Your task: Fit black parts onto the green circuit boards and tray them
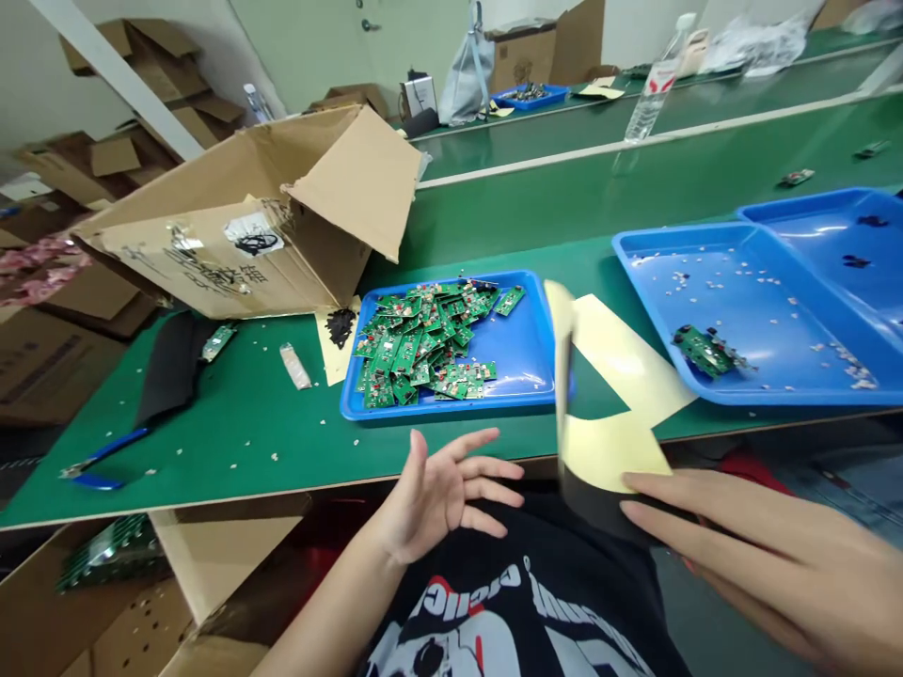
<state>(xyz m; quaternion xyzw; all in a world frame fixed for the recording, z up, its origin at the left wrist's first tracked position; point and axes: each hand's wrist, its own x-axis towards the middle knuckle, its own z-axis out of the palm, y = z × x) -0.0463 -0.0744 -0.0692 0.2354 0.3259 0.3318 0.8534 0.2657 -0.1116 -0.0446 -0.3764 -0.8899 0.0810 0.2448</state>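
My left hand (441,489) is open and empty, fingers spread, just in front of the table edge below a blue tray (522,367) with a heap of green circuit boards (416,343). My right hand (748,536) pinches a curled, pale yellow sheet with a black underside (610,451) between thumb and fingers. The sheet bends upward near the tray's right end and is partly blurred. Behind it, another pale yellow sheet (621,353) lies on the green table (303,432).
An open cardboard box (246,254) stands at the back left. Blue-handled pliers (105,461) and a black foam piece (169,367) lie on the left. Two blue trays (748,282) (847,254) with small parts are on the right. A bottle (656,89) stands behind.
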